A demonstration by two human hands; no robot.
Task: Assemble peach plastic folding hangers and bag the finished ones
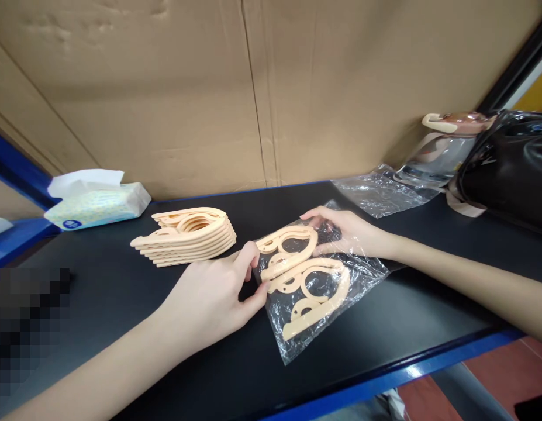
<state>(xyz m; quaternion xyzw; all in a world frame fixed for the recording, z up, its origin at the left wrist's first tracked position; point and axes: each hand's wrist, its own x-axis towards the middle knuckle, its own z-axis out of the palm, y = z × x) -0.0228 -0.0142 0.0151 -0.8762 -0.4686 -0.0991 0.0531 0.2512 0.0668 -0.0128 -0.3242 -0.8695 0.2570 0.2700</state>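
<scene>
A clear plastic bag (323, 304) lies on the black table (99, 280) with peach-coloured plastic hangers (312, 280) in it. My left hand (213, 298) pinches the bag's open left edge between thumb and forefinger. My right hand (345, 231) rests on the far side of the bag, fingers curled on the plastic and on the topmost hanger (292, 240), which sticks out of the opening. A stack of several like hangers (187, 234) lies just left of the bag, beyond my left hand.
A tissue pack (95, 202) sits at the back left. More clear bags (376, 190), a transparent jug (441, 149) and a black bag (511, 169) stand at the back right. A cardboard wall closes the back. The blue table edge (385, 383) runs along the front right.
</scene>
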